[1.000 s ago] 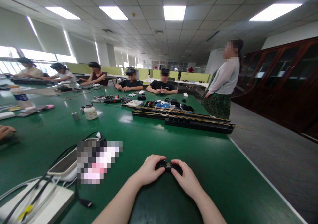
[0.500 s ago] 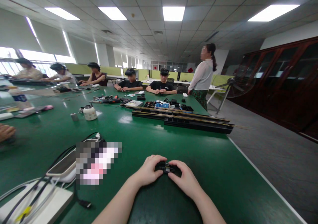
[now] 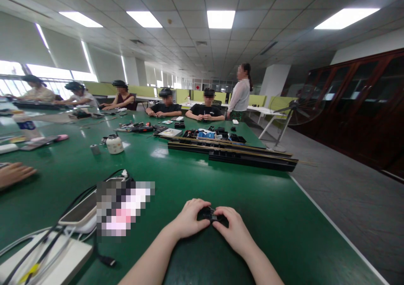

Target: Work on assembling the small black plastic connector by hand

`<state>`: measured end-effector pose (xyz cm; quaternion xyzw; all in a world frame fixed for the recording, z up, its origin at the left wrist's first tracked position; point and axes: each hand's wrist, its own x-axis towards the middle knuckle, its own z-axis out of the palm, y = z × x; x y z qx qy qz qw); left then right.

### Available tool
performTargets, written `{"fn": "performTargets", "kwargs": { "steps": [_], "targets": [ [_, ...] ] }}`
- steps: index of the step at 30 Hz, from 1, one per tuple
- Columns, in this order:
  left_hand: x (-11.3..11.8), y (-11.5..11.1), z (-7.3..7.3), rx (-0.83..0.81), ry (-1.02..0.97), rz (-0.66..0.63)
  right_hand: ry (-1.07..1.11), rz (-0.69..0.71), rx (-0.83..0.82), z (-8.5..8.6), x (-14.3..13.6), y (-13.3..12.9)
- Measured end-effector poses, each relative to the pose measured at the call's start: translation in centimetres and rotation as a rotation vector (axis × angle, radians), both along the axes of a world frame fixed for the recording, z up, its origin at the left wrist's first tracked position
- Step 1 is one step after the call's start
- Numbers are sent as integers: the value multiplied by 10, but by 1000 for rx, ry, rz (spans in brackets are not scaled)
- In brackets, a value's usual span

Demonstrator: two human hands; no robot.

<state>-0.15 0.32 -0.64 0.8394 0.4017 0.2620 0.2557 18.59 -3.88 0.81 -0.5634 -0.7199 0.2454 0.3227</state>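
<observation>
A small black part point(image 3: 206, 214) with a greyish metallic piece lies low between my two hands over the green table point(image 3: 176, 171). From its left side my left hand point(image 3: 190, 218) grips it, thumb and fingers curved around its end. On the right, my right hand point(image 3: 232, 225) pinches the other end between thumb and fingers. The fingertips of both hands nearly meet at the middle. Fine details of the part are too small to make out.
Long black trays point(image 3: 252, 161) with thin rods lie beyond my hands. To the left are a white power bank point(image 3: 82, 211), cables and a white box point(image 3: 63, 259). Another person's hand point(image 3: 15, 174) rests at the left edge. A white jar point(image 3: 114, 144) stands farther back.
The other person's hand at the left has reached further in. The standing person at the back has moved left. My right fingers have shifted slightly on the black part.
</observation>
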Motion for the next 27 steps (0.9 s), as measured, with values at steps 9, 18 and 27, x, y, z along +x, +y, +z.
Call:
{"fn": "performTargets", "kwargs": {
  "steps": [9, 18, 27],
  "targets": [
    [0, 2, -4, 13, 1, -9, 136, -45, -18, -12, 3, 5],
    [0, 0, 1, 0, 1, -2, 267, -65, -77, -10, 8, 9],
    [1, 0, -2, 5, 3, 7, 564, -149, -73, -18, 11, 15]
  ]
}}
